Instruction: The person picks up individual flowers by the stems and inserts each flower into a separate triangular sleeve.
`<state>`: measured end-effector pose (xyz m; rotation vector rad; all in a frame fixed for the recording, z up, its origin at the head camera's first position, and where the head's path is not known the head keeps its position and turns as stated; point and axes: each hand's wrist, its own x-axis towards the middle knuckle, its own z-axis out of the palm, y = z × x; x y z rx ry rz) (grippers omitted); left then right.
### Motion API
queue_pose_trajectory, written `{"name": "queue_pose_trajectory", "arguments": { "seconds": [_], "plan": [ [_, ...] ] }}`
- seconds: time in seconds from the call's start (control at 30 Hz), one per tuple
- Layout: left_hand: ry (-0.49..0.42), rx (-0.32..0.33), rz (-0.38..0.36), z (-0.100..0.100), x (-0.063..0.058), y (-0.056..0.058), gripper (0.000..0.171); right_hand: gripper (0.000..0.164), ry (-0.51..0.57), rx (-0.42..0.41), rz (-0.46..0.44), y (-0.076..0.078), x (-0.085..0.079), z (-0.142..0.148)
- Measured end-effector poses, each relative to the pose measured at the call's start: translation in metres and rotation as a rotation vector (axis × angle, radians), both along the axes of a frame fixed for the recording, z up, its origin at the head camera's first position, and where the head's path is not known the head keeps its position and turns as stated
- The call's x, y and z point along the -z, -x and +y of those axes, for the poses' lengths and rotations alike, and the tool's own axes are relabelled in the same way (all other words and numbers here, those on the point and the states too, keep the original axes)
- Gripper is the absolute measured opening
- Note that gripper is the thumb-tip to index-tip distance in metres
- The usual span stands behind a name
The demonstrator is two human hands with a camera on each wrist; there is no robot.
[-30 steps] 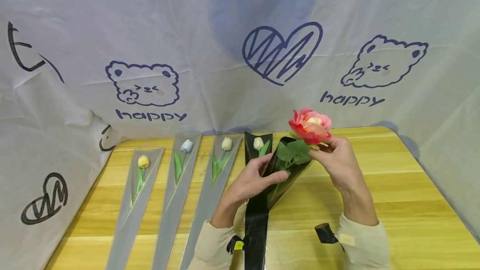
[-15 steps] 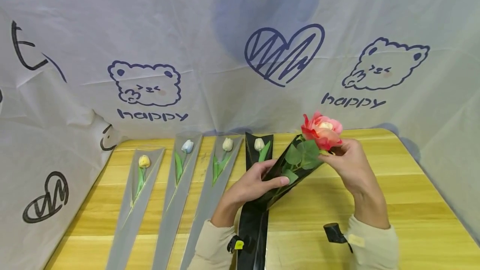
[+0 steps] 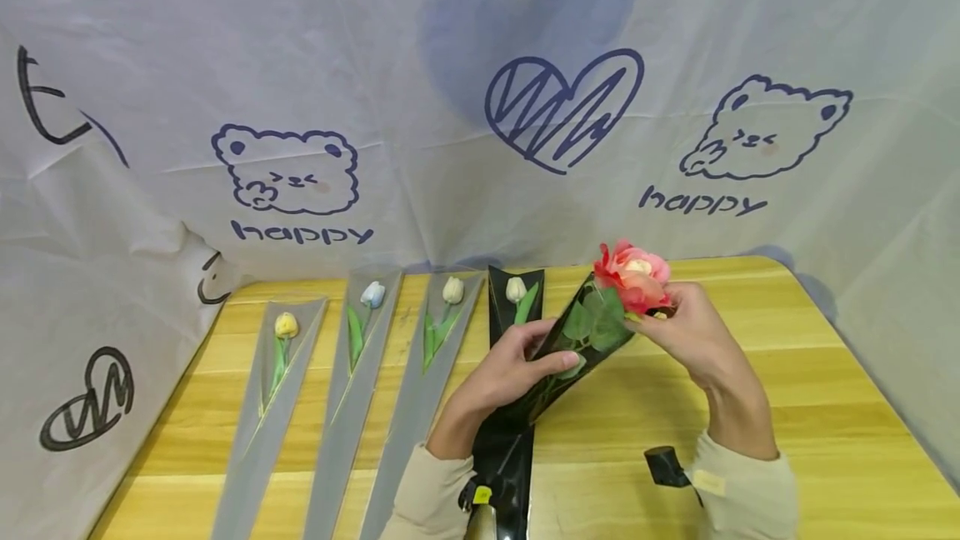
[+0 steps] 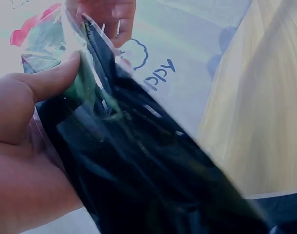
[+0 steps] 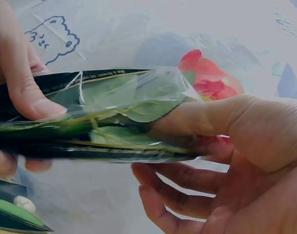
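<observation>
My left hand [image 3: 517, 369] grips a black flower sleeve [image 4: 139, 156] with a clear front, thumb across the film and fingers behind. Inside it is a pink-red artificial rose [image 3: 633, 273], its green leaves [image 5: 143, 105] showing through the film and its bloom standing out of the mouth. At the base of the bloom, my right hand [image 3: 693, 332] pinches the rose; in the right wrist view its thumb [image 5: 197, 117] reaches in behind the clear film. The sleeve tilts up to the right, and its lower end is partly hidden by the left wrist.
Left of the hands, three grey sleeves lie side by side, holding a yellow tulip [image 3: 286, 325], a blue tulip [image 3: 372, 295] and a white tulip [image 3: 453, 290]. Another white tulip [image 3: 515, 288] lies in a black sleeve beside my left hand. A printed cloth [image 3: 450, 190] hangs behind the wooden table [image 3: 825, 407].
The rose shifted right, then came down lower into the sleeve, its bloom now close to the mouth. My right hand moved right with it; the left hand kept its grip.
</observation>
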<state>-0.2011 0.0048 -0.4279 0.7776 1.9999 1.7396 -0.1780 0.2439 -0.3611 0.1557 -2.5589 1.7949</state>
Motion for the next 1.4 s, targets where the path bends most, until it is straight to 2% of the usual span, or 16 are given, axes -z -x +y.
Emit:
{"name": "queue_pose_trajectory", "arguments": {
  "seconds": [0.17,0.27,0.4,0.53,0.63,0.77,0.87,1.0,1.17,1.3,1.4],
  "plan": [
    [-0.006,-0.059,0.003,-0.003,0.004,0.004,0.033,0.026,-0.011,-0.008,0.054,-0.004,-0.001,0.006],
    [-0.016,-0.102,-0.013,-0.004,0.004,0.006,0.028,0.031,0.042,0.002,0.118,-0.008,-0.001,0.011],
    [-0.084,-0.142,-0.031,-0.006,0.004,0.008,0.019,0.024,0.136,0.002,0.192,-0.012,-0.004,0.013],
    [-0.15,-0.148,-0.05,-0.009,0.005,0.009,0.024,0.019,0.085,-0.023,0.235,-0.011,-0.004,0.008],
    [-0.167,-0.148,-0.085,-0.011,0.004,0.009,0.028,0.023,0.07,-0.028,0.242,-0.009,-0.002,0.002],
    [-0.187,-0.146,-0.11,-0.013,0.003,0.008,0.035,0.035,0.184,-0.013,0.205,-0.005,-0.001,-0.006],
    [-0.206,-0.139,-0.124,-0.013,0.001,0.007,0.042,0.034,0.231,-0.007,0.19,-0.003,-0.001,-0.011],
    [-0.216,-0.105,-0.115,-0.014,-0.003,0.007,0.05,0.023,0.197,-0.001,0.221,-0.004,-0.002,-0.018],
    [-0.225,-0.025,-0.095,-0.015,-0.006,0.005,0.061,0.016,0.255,0.056,0.285,-0.004,-0.005,-0.028],
    [-0.313,0.096,-0.184,-0.014,-0.002,0.005,0.062,0.015,0.337,0.126,0.318,-0.005,-0.007,-0.033],
    [-0.361,0.159,-0.239,-0.012,0.001,0.006,0.063,0.014,0.391,0.151,0.323,-0.006,-0.007,-0.033]
  ]
}}
